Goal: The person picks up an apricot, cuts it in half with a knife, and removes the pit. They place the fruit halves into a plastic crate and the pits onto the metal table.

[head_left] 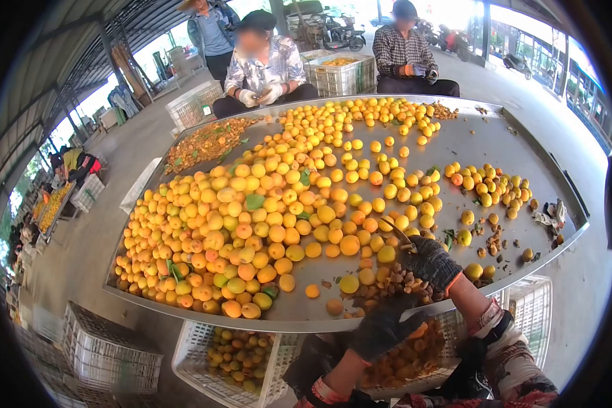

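Closest in, the left grip (382, 329), in a dark glove, hangs below the worktop (455, 146) edge, in front of a white crate (532, 306) of fruit; I cannot tell whether it is clenched on anything. Just above it and to its right, the right grip (430, 262), also gloved, is clenched on a knife (396, 232), its blade slanting up and away. A heap of pits (387, 285) lies between both grips, and apricots (251, 224) spread beyond the blade.

Smooth steel table (469, 146), dull brushed sheen. Velvety matt skin on apricots (251, 224). Rough brown pits (394, 282). Dark knit cloth covering left hand (381, 330), right hand (432, 262). Bright metal knife blade (396, 231). White lattice plastic crates (109, 353), matt.
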The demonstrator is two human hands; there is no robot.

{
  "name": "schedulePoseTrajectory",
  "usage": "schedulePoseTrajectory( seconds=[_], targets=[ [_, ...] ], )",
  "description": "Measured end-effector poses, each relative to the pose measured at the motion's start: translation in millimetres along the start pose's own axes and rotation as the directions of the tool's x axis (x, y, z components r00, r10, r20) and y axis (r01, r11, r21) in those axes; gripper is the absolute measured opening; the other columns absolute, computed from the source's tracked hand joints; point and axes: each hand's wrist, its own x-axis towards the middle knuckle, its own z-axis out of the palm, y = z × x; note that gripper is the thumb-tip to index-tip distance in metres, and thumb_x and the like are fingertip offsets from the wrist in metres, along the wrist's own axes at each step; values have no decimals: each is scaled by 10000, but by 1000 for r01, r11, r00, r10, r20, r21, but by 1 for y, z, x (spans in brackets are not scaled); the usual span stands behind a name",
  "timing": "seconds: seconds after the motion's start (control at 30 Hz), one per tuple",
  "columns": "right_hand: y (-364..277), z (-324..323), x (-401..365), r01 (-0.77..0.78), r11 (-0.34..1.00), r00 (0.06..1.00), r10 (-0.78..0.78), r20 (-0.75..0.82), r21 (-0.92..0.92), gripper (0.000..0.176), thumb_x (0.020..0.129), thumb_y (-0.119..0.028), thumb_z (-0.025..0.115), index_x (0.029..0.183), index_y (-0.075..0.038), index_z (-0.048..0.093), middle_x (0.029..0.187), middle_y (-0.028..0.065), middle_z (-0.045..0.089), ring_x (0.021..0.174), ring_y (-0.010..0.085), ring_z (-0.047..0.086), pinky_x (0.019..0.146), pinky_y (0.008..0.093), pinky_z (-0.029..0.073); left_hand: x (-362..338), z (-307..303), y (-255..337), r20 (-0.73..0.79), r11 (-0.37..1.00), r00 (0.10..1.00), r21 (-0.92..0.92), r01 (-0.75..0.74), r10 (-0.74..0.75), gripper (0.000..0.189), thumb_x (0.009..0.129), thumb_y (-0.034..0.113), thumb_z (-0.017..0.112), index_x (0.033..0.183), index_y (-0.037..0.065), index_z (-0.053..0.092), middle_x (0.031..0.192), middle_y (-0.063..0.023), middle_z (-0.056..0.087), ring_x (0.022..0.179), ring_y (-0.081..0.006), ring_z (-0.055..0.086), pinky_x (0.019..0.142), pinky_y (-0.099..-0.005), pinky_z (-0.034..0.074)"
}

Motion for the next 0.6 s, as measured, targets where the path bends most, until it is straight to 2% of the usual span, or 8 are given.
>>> schedulePoseTrajectory(
  seconds=[0.07,0.1,0.23,0.3,0.33,0.4,0.53,0.6],
  targets=[
    [31,25,43,-261,910,965,253,65,324,325,787,-317,514,970,-54,566,830,142,603,746,252,578,670,350,450,-5,0,-14,-46,997,998,62,-41,44,345,789,288,615,1050,67,571,944,-121,614,902,-253,577,768,-342,456],
    [-31,11,58,-236,970,970,232,76,58,336,776,-317,503,958,-41,559,808,151,598,719,259,570,663,347,446,-6,-2,-23,-87,988,992,129,-83,94,338,788,273,620,1051,68,571,959,-124,613,912,-246,577,763,-336,462],
    [-67,38,134,-20,1000,997,18,81,23,400,737,-301,534,1053,-56,547,924,193,590,889,336,558,765,399,435,-5,-20,-41,-58,812,932,511,-281,359,312,777,191,626,1055,60,569,997,-131,599,899,-251,587,735,-336,480],
    [-68,61,172,-77,997,988,73,133,20,472,726,-274,576,1147,-73,504,1047,183,562,969,322,534,820,386,428,-8,-29,-36,-130,987,979,10,162,-159,317,756,123,620,1061,57,566,1031,-127,584,874,-251,598,691,-339,495],
    [-72,70,187,-69,997,988,66,137,24,472,726,-274,576,1147,-73,504,1047,183,562,969,322,534,820,386,428,-8,-32,-38,-137,986,977,15,165,-161,317,756,123,620,1061,57,566,1031,-127,584,874,-251,598,691,-339,495],
    [-76,85,211,-29,993,986,48,161,-118,510,716,-229,601,1187,-79,473,1130,159,533,1032,312,509,848,384,420,-8,-35,-41,-100,835,883,-390,389,-458,330,751,99,616,1071,47,556,1048,-124,577,869,-267,599,697,-341,495],
    [-78,99,239,-58,964,953,131,274,-259,493,728,-234,576,1188,-85,477,1159,142,522,1049,305,503,860,388,418,-9,-54,-35,-106,813,855,-386,435,-508,305,803,125,590,1094,45,542,1032,-110,583,873,-217,599,703,-307,493],
    [-76,97,232,-49,969,960,113,256,-244,476,730,-240,575,1171,-82,491,1153,148,525,1045,313,505,858,394,419,-4,-63,-26,-27,531,758,-730,430,-651,305,851,203,554,1109,42,532,1002,-88,583,810,-153,595,666,-266,487]
  ],
)
